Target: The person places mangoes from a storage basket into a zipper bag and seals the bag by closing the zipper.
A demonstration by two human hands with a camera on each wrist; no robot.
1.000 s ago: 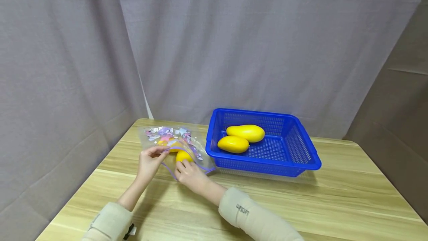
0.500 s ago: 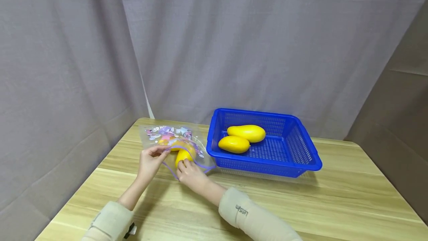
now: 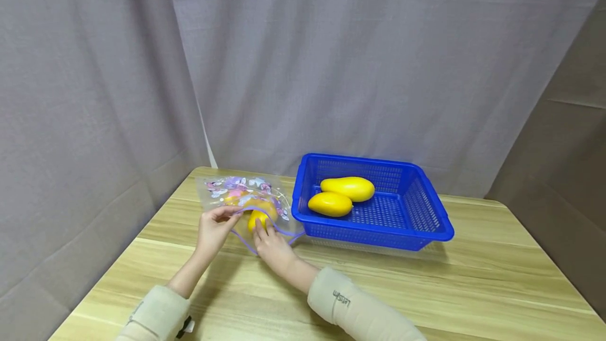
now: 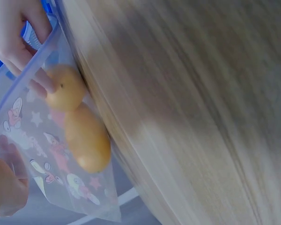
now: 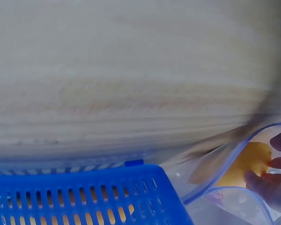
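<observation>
A clear zip bag [image 3: 283, 205] with cartoon prints and a purple zip edge lies at the table's left. My left hand [image 3: 211, 231] pinches the upper edge of its mouth and holds it raised. Just inside the opening is a yellow mango [image 3: 256, 220]. My right hand [image 3: 275, 250] reaches into the mouth, its extended fingers pressing on this mango's near end. Deeper in the bag rests another mango [image 4: 87, 143], end to end with the first in the left wrist view. Printed plastic partly veils both.
A blue plastic basket [image 3: 374, 229] stands right of the bag, close to its corner. Two more yellow mangoes, one at the back [image 3: 349, 188] and one in front [image 3: 330, 204], lie in its left half. Grey curtains [image 3: 331, 67] hang behind the wooden table [image 3: 426, 288].
The mango at the mouth has turned and slid deeper into the bag. My right hand's fingers have gone from gripping its end to lying straighter against it. The left hand stays put.
</observation>
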